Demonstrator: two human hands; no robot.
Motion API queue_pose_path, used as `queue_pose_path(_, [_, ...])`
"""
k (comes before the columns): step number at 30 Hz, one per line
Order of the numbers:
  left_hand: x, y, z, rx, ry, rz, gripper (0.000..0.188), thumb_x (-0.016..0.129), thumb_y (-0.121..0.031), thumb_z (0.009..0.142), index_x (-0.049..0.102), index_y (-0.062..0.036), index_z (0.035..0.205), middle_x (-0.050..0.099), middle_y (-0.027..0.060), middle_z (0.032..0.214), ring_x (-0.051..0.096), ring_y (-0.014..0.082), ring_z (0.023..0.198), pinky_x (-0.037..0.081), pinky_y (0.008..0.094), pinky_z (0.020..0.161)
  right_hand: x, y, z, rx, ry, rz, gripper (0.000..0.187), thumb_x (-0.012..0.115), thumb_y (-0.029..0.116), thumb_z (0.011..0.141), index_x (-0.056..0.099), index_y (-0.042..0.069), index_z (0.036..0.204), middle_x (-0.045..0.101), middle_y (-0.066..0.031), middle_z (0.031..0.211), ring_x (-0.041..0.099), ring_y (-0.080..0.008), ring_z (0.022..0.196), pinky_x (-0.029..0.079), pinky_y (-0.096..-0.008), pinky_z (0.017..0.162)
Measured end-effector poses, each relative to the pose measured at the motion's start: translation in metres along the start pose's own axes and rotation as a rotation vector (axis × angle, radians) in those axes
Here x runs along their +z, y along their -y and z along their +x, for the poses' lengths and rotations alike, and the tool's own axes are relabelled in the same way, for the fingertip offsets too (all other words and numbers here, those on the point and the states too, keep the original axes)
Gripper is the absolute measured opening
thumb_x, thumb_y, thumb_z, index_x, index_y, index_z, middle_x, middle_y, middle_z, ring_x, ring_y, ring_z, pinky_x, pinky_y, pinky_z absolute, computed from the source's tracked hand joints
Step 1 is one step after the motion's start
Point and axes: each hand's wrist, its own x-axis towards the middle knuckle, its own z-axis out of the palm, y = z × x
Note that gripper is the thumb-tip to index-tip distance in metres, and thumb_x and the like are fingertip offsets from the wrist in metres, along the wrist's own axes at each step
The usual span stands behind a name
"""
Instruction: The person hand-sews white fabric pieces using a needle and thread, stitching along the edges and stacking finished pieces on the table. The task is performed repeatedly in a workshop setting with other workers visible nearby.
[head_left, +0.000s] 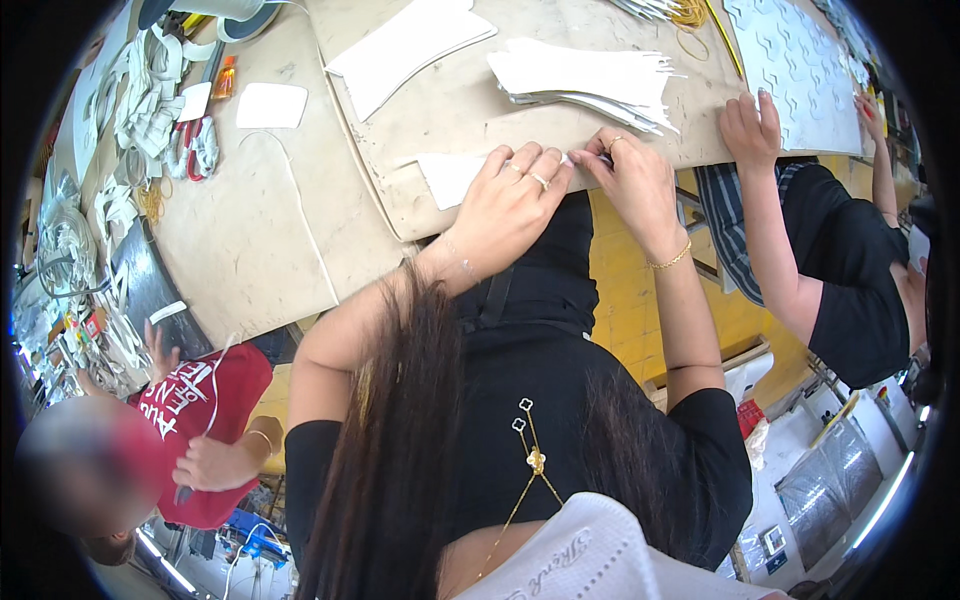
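A flat white cut piece (445,178), of leather-like or card-like material, lies at the table's near edge, partly covered. My left hand (510,205) rests across it with the fingers together, pressing it down and gripping its near side. Close by the left fingertips, my right hand (635,190) is closed in a pinch at the piece's right end; a small white tip shows between the hands. Just beyond is a stack of similar white pieces (580,85) with narrow strip-like ends. Larger white shaped pieces (405,55) lie farther left.
A co-worker's hand (750,130) rests on the table at right, near a pale sheet with cut-outs (800,75). Another person in a red shirt (215,430) works at left. White strip bundles (150,100), red-handled scissors (190,150) and an orange bottle (224,78) lie at far left.
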Motion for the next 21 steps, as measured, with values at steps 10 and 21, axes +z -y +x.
queue_pose_path(10, [-0.007,0.010,-0.012,-0.137,0.140,0.133,0.043,0.060,-0.011,0.084,0.064,-0.0064,0.127,0.057,0.0063,0.099,0.056,0.0215,0.087,0.042,0.0348,0.079,-0.002,0.010,0.009,0.174,0.203,0.498,0.022,0.071,0.012,0.092,0.072,0.000,0.110,0.071,-0.0058,0.079,0.065,-0.0093,0.064,0.052,-0.0267,0.061])
queue_pose_path(21, [-0.016,0.036,-0.026,-0.200,-0.035,0.123,0.038,0.073,-0.025,0.085,0.069,-0.0180,0.122,0.057,0.0024,0.093,0.055,0.0208,0.088,0.039,0.0373,0.079,0.019,0.034,0.036,0.009,0.137,0.434,0.022,0.071,0.011,0.092,0.072,-0.001,0.110,0.074,-0.0090,0.084,0.064,-0.0092,0.063,0.052,-0.0266,0.061])
